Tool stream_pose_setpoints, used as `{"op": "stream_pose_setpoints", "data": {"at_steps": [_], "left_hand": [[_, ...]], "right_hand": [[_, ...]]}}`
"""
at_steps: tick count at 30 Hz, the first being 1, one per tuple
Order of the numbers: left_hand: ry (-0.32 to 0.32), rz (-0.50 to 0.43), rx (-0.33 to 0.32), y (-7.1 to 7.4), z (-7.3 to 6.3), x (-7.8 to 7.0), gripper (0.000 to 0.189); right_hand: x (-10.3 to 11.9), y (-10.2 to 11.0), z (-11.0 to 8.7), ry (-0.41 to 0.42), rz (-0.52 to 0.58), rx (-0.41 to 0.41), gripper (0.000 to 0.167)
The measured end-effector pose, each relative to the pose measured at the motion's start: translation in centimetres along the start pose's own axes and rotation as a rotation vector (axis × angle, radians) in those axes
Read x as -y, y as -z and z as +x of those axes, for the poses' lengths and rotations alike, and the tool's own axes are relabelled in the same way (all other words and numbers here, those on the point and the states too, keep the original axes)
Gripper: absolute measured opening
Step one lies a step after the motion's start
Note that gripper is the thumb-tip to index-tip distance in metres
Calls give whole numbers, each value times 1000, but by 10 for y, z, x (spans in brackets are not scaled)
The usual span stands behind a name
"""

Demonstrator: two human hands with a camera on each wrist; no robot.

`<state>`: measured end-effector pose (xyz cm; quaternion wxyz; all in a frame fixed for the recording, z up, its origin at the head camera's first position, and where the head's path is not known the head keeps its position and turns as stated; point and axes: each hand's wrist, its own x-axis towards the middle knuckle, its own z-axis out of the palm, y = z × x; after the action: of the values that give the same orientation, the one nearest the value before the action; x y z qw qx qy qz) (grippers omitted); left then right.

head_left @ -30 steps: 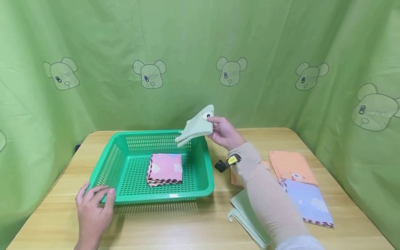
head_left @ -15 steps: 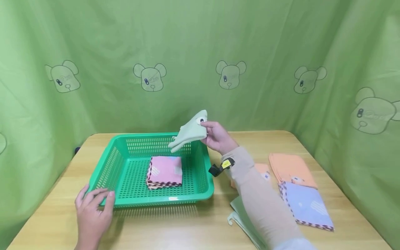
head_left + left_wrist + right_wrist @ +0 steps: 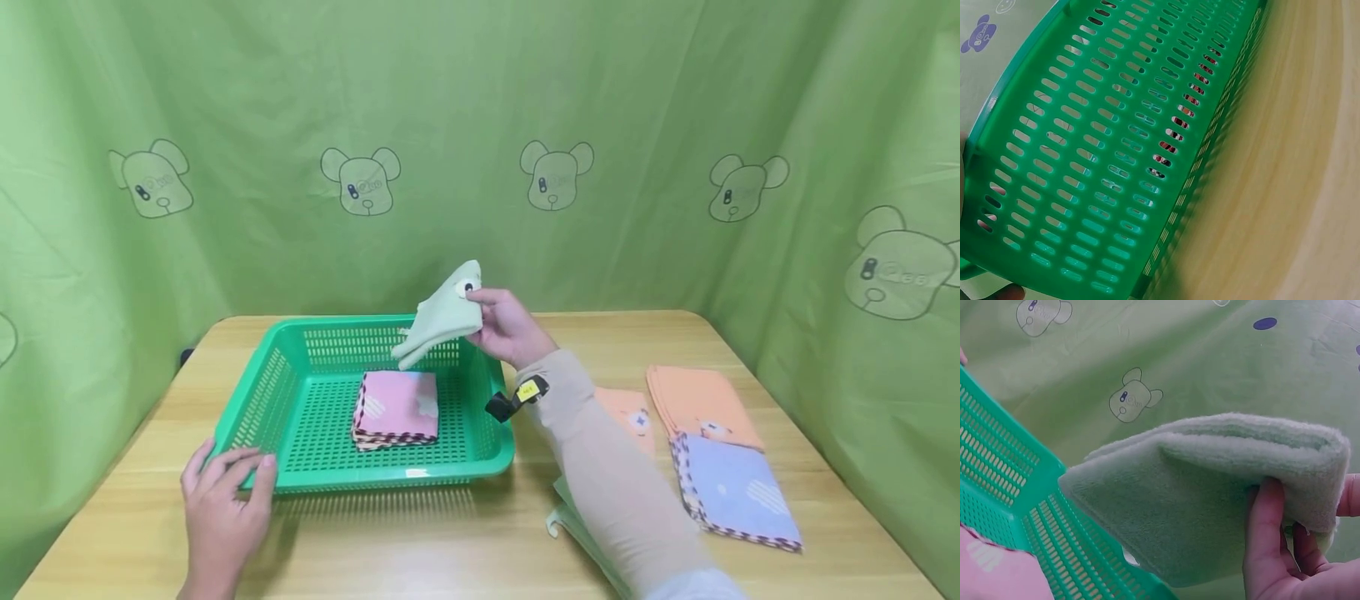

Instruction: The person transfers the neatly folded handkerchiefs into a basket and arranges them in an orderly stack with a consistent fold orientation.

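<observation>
My right hand [image 3: 513,329] pinches a folded pale green towel [image 3: 442,317] with an embroidered eye, thumb on one face and fingers on the other. In the right wrist view the towel [image 3: 1166,494] shows its thick, fuzzy layers. It hangs tilted over the right back part of a green plastic basket [image 3: 375,477]. My left hand [image 3: 227,500] grips the basket's near left corner, fingers over the rim. The left wrist view shows the basket's slotted wall [image 3: 1104,125]. Inside the basket, a folded pink towel [image 3: 397,404] with a checked edge lies on the floor.
Right of the basket lie two folded orange towels, one farther right [image 3: 701,400] and one partly behind my forearm [image 3: 626,417]. A blue towel [image 3: 738,492] overlaps the farther one. More green cloth [image 3: 585,529] is partly under my right sleeve. A green curtain [image 3: 465,100] surrounds the table.
My right hand has moved left with the green towel, farther over the basket. More of the nearer orange towel shows. My left hand stays at the basket's corner.
</observation>
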<state>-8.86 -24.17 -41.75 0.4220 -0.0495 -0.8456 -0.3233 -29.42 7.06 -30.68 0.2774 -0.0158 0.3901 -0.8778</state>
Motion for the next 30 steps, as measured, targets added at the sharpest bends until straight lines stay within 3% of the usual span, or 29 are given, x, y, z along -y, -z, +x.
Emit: {"op": "stream_pose_setpoints", "data": {"at_steps": [12,22,30], "left_hand": [[1,-7,-6,-2,0,0,20],[-15,-3,-24,-1,-1,2,20],[-9,0,-12,-1,-1,0,20]], "right_hand": [[-10,-11,6,-43,99,-23,33],[-17,-20,10,-27,136,-33,42],[-17,-30,11,-26,167,-45,31]]}}
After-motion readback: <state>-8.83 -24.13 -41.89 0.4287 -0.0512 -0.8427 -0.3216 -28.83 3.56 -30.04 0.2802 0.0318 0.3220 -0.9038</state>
